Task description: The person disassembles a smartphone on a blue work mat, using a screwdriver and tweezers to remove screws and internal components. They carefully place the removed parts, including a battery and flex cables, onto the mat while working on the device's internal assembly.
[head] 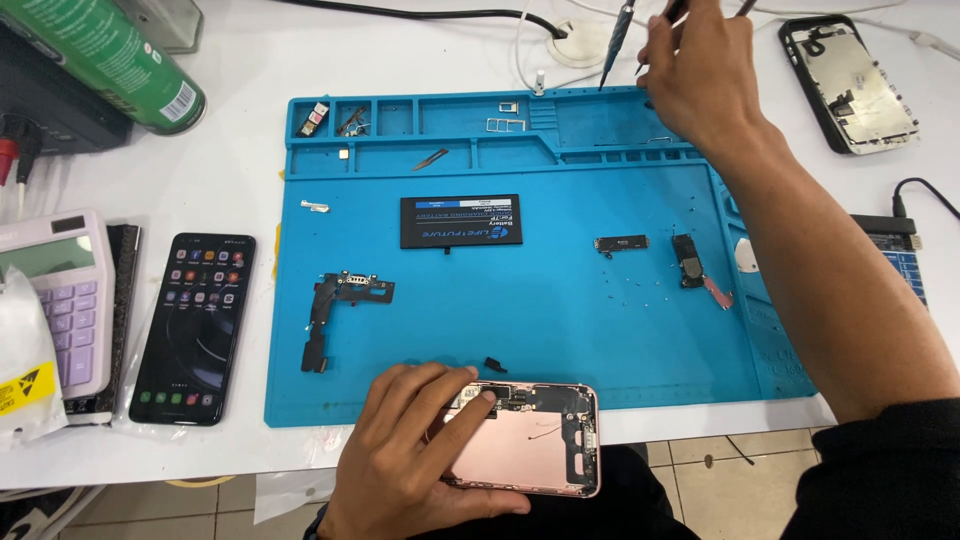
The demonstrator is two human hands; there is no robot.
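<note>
Left hand (415,455) gripped the pink phone shell (535,445); right hand (700,70) pinched tools at the mat's (560,320) far edge.

Shell lay opened, inside up, at the near table (250,120) edge, overlapping the blue mat's rim, left fingers curled over its left end. Right hand was closed round thin tools, a blue-handled one (617,35) pointing at the top tray slots. On the mat: black battery (460,221) centre, flex cable (340,305) left of centre, small module (620,243) and speaker part (690,265) right. Black phone (195,325), screen lit, lay left of the mat; another opened phone (848,85) top right; green can (105,55) top left.
</note>
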